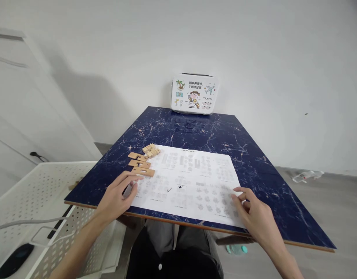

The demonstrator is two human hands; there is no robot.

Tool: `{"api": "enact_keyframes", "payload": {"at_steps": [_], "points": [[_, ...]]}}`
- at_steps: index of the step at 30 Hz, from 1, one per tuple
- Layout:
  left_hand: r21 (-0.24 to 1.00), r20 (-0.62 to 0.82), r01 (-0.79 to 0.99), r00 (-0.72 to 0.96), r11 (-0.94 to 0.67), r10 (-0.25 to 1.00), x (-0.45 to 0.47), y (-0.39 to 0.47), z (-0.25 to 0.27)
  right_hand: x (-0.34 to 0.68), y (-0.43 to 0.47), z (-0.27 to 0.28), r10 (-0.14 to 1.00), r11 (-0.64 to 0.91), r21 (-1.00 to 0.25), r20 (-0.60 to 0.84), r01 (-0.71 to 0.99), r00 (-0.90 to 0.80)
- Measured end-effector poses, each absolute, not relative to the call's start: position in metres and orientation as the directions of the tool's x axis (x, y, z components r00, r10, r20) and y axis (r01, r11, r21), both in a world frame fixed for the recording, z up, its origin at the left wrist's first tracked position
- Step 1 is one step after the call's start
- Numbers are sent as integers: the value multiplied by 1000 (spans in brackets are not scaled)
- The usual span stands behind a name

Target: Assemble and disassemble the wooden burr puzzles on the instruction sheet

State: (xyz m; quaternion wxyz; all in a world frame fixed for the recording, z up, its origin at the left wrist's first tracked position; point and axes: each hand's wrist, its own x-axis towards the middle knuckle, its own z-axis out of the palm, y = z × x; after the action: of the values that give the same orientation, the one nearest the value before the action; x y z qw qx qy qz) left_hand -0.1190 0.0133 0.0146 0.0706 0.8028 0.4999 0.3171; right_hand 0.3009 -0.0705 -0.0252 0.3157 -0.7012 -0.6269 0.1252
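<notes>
A large printed white sheet lies flat on the dark blue marbled table. My left hand rests at the sheet's left edge, fingers apart and holding nothing. Just beyond its fingertips lie several flat wooden pieces with cut-outs, the nearest being a wooden plate. Past them sits a cluster of small wooden blocks at the sheet's far left corner. My right hand is at the sheet's right edge, fingers loosely curved, with no object visible in it. Two small dark marks show on the sheet.
A white case with cartoon prints stands against the wall at the table's far end. White perforated racks stand left of the table, with a black computer mouse. A clear bottle lies on the floor.
</notes>
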Motion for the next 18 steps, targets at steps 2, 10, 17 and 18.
{"api": "enact_keyframes", "payload": {"at_steps": [2,10,17,18], "points": [[530,351,761,204,-374,914,-117,7,10,288,-69,-17,970,40,-670,205,741,133],[692,233,695,43,-197,971,-124,6,1,264,-54,-11,998,57,-887,64,458,-2],[759,192,640,-44,-120,980,-124,6,5,266,-58,-15,996,71,-886,90,459,21],[765,188,634,-52,-113,981,-124,6,6,265,-58,-17,994,76,-879,103,471,31]]}}
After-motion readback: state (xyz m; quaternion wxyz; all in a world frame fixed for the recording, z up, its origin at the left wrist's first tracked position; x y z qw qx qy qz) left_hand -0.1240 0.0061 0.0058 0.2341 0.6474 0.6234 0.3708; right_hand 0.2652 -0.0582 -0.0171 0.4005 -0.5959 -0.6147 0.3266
